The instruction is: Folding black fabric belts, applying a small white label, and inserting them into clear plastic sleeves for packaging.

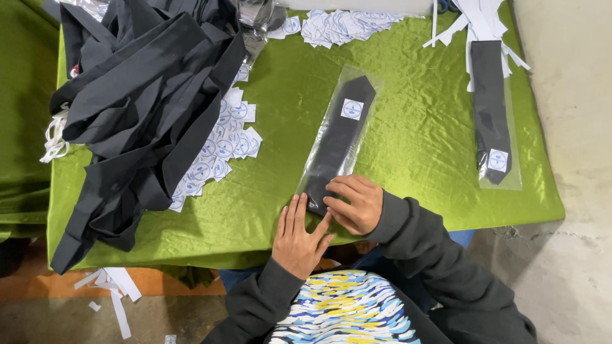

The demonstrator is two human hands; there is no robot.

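Flat, black tie (338,143) in clear sleeve (373,83) (round white sticker (352,109)).

Both hands pressed flat on near end of bagged tie (338,143) — left hand (299,237), right hand (354,202). Bare green cloth (408,146) right of grip, open up to second bagged tie (492,111). Left of grip, narrow clear strip, then round stickers (223,143) and heaped black ties (140,108) blocking. Beyond the tie's tip, sticker pile (341,25) — paper strips (475,19) far right.
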